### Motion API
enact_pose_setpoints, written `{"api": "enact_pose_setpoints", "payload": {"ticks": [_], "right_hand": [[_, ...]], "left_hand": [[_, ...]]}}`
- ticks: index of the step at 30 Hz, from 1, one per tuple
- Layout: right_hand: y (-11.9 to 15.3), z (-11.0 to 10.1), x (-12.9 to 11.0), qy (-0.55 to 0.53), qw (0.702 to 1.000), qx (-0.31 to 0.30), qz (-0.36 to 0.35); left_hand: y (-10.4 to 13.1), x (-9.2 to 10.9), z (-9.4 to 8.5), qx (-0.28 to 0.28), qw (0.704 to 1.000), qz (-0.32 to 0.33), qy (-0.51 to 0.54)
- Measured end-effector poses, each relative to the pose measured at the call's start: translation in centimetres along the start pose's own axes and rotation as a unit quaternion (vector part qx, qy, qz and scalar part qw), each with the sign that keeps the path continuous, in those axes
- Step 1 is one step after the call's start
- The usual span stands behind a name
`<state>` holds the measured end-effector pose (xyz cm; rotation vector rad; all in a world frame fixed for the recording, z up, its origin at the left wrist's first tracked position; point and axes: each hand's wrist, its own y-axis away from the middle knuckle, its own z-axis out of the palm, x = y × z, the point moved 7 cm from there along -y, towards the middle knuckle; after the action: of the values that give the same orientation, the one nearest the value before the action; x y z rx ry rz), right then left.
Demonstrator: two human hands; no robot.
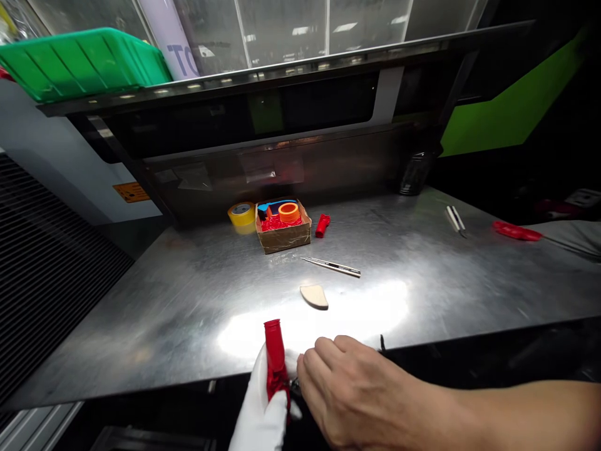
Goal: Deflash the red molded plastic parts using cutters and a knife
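My left hand (263, 401), in a white glove, is closed around a red tube-shaped plastic part (275, 344), held upright at the near edge of the bench. My right hand (342, 388) is bare and curled in a fist right beside it. A small dark metallic tip shows between that fist and the red part; the rest of what it grips is hidden. On the bench just beyond lie a beige wedge-shaped piece (314, 297) and a slim pointed metal tool (332, 267). A similar small red part (322, 225) lies farther back.
A cardboard box (287, 240) holds red pieces and an orange ring (289, 212). Left of it is a yellow tape roll (242, 216). Right: a dark bottle (416, 172), white-handled tools (454, 219), a red-handled tool (516, 231). A green bin (89, 62) sits on the shelf.
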<state>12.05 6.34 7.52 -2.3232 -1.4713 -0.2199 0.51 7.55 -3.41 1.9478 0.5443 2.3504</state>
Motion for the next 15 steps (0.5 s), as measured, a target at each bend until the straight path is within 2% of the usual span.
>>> {"api": "enact_pose_setpoints", "payload": {"ticks": [2,6,11,15], "right_hand": [[0.2,0.1,-0.1,-0.013,1.0,-0.014,-0.018],[0.4,0.0,-0.1,-0.02,0.999,-0.023,-0.033],[0.3,0.0,0.5,-0.009,1.0,-0.001,0.021],[0.1,0.1,0.7,-0.004,0.998,0.012,0.055]], "left_hand": [[-0.1,0.2,0.0,-0.008,0.999,0.03,-0.016],[-0.4,-0.1,-0.1,-0.033,0.997,0.032,-0.054],[-0.6,0.9,0.3,-0.049,0.994,0.045,-0.081],[-0.8,1.1,0.1,-0.035,0.995,0.046,-0.077]]}}
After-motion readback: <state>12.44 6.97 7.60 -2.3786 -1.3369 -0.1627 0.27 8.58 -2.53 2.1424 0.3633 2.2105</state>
